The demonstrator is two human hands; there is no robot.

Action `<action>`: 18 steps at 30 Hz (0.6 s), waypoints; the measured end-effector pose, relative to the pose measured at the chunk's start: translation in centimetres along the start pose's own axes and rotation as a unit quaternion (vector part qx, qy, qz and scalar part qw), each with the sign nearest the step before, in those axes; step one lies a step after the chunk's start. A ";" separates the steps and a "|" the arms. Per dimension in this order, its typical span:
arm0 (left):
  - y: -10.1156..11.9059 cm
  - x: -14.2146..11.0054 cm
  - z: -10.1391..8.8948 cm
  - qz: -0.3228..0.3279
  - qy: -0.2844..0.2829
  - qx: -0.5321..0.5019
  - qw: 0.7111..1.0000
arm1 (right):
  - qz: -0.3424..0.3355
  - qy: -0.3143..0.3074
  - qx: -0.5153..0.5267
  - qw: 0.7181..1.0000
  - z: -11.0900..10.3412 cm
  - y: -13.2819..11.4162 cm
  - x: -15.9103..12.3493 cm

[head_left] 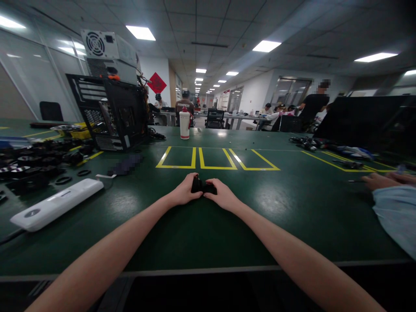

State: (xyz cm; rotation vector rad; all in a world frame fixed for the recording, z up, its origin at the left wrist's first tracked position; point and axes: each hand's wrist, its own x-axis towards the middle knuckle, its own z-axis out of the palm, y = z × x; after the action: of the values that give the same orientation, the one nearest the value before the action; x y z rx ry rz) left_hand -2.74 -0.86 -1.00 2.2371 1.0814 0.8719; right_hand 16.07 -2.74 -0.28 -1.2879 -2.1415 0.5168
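Watching through the head camera, I take the small black part (196, 186) as the centre of my dial; it sits between my two hands, over the middle of the green bench (208, 242). My left hand (186, 190) comes in from eight o'clock, thumb and fingers bent round the part and nearly closed on it; my right hand (221, 195) comes in from four, curled the same way with its fingers over the other end; I cannot tell whether this is one piece or two touching. Three yellow tape outlines (218, 168) lie at twelve o'clock, with a lidded cup (184, 125) beyond them, just short of twelve; a black computer case (128, 117) stands between ten and eleven, carrying a power supply unit (97, 45); a white power strip (60, 203) lies at nine; at three, well apart, is a co-worker's hand (378, 181) in a light-blue sleeve (396, 212).
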 end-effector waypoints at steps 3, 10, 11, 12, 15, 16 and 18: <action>0.2 -0.3 -0.2 0.002 -0.008 0.009 1.000 | -0.005 -0.019 -0.016 1.000 -0.6 -0.3 -0.3; 3.5 -2.8 -1.4 0.005 -0.063 0.068 0.996 | -0.033 -0.070 -0.081 0.994 -2.1 -3.1 -2.6; 4.5 -3.6 -1.6 0.006 -0.084 0.070 0.994 | -0.046 -0.083 -0.082 0.992 -2.2 -4.0 -3.3; 5.6 -4.6 -1.9 0.011 -0.101 0.067 0.993 | -0.061 -0.095 -0.078 0.991 -2.2 -4.9 -4.0; 8.7 -8.4 -2.7 0.023 -0.137 0.064 0.988 | -0.064 -0.125 -0.061 0.988 -1.9 -7.8 -6.7; 9.4 -9.8 -2.9 0.020 -0.142 0.064 0.988 | -0.058 -0.129 -0.049 0.989 -1.5 -8.6 -7.7; 10.0 -12.8 -3.1 0.012 -0.156 0.071 0.985 | -0.050 -0.138 -0.016 0.989 -0.1 -9.7 -9.6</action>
State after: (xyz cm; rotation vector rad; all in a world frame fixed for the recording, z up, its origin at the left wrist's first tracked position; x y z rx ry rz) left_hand -6.18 -16.39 3.60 2.4057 0.9959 0.4424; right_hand 13.21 -15.73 2.90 -1.1757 -2.4352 0.6527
